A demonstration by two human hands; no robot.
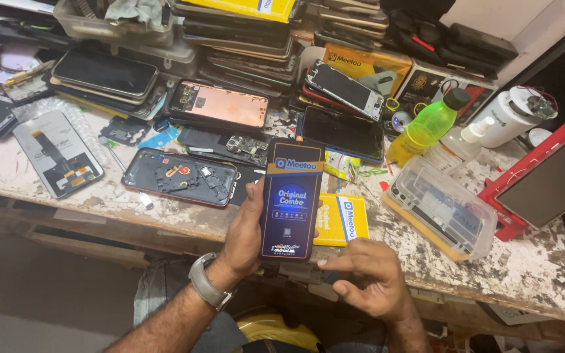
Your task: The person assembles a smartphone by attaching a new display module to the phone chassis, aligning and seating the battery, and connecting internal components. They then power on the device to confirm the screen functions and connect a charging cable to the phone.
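Note:
My left hand (243, 238), with a grey watch on the wrist, grips a tall dark blue flat box (291, 202) with an orange band near its top, holding it upright over the bench's front edge. Just below the box's lower right corner hovers my right hand (364, 278), fingers spread and holding nothing. Behind the box lies a small yellow box (344, 219) on the bench. An opened phone with a red frame (179, 176) rests left of my left hand.
A worn, paint-flecked workbench (531, 261) carries stacks of phones (243, 46), a loose screen panel (57, 153), a clear plastic container (441, 212), a green bottle (426, 124), a small clear bottle (456, 147), a white bottle (508, 117) and a red stand holding a screen (547, 180).

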